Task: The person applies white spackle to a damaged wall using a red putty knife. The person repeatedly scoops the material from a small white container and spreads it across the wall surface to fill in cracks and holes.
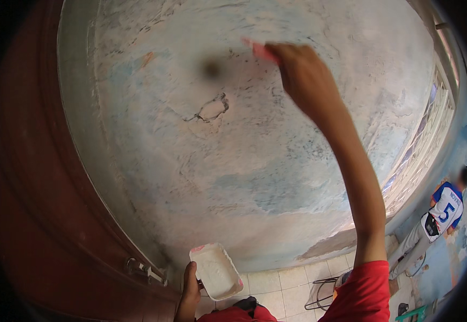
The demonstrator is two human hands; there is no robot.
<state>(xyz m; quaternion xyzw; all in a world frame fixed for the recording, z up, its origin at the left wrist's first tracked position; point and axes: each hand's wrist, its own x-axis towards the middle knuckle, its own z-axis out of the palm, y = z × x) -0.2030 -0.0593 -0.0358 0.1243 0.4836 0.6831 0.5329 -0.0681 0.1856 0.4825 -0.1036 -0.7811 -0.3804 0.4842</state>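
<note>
1. While the left hand grips the near rim of a pink-edged rectangular tray of white filler low by the person's body, the right hand is raised far above it at the end of an outstretched arm; the tray's long axis runs away from the body toward the wall.
2. The right hand is closed around a small pink scraper, blurred, whose blade end points up and to the left from the fingers and seems to meet the plaster.
3. The cracked hollow patch in the wall lies down and to the left of the right hand, well above the tray, so the right hand is much the nearer.
4. A dark red door with a metal latch stands left of the left hand.
5. Pale floor tiles lie beyond the tray; far right, past a barred window, another person in a white and blue shirt crouches.
</note>
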